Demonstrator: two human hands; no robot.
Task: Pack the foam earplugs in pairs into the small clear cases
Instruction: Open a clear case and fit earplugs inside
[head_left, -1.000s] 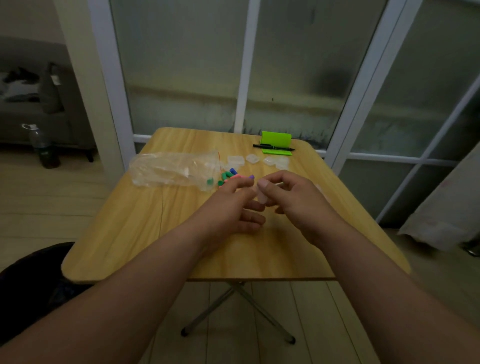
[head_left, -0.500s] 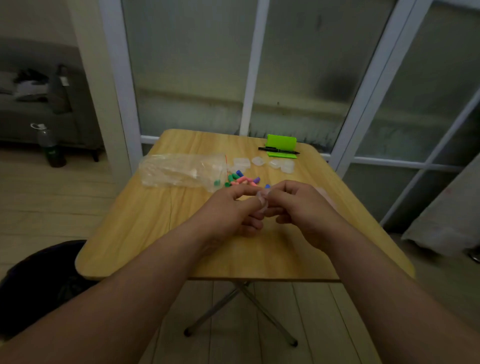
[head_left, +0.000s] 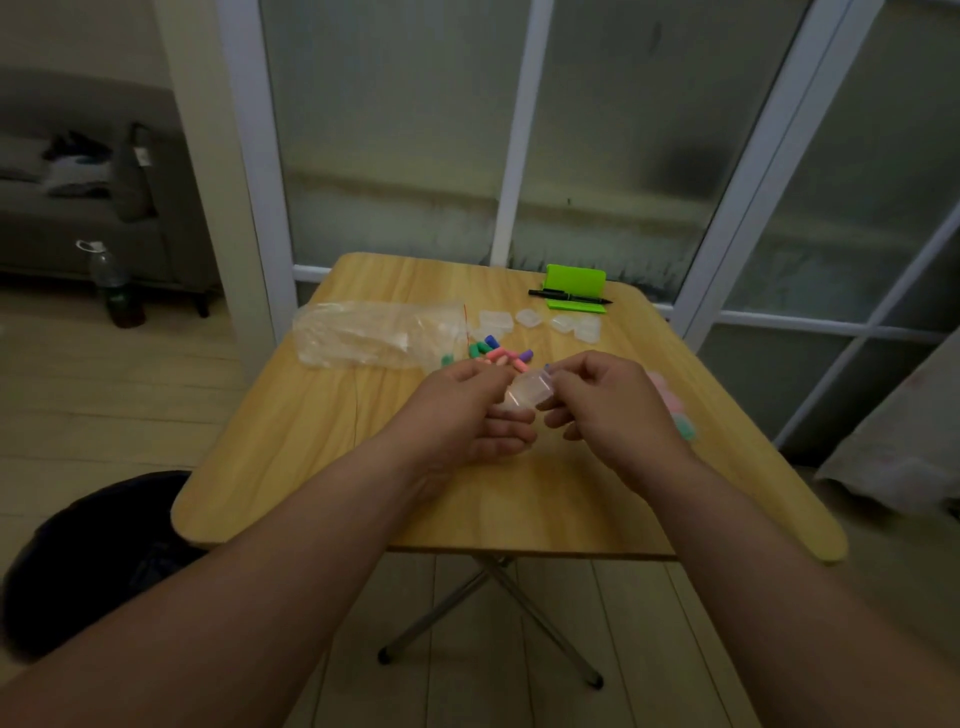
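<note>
Both hands meet over the middle of the desk (head_left: 311, 441) with a small clear case (head_left: 527, 392) held up between them. The left hand (head_left: 467, 410) has its grip closed on the case from 9 o'clock, thumb and forefinger on it. The right hand (head_left: 608, 410) has a narrow grip pinching the edge at 3 o'clock. I cannot tell whether the lid is open or whether anything is inside. A speck of purple at the right thumb tip may be an earplug or just part of the heap behind.

The loose earplugs (head_left: 493, 354) lie heaped just past the hands at 12 o'clock, by the mouth of a plastic bag (head_left: 374, 335) at 10 o'clock. The empty cases (head_left: 530, 318) sit further out toward 1 o'clock, before a green stand (head_left: 575, 280) and a pen (head_left: 569, 297). The filled cases (head_left: 675, 410), as they seem, lie at 3 o'clock, partly hidden by the right hand.

The likely troubles:
- **Case slipping:** it is slick, light and held only by its edges, so a hard pry at the lid could flick it out of both grips and off the desk.
- **Foam springing back:** a plug could hold the lid off its catch, or pop out and roll.
- **Right forearm:** it passes close to the cases at 3 o'clock and could sweep them over the edge.
- **Dim light:** colours could be mismatched or a case left with a single plug
</note>
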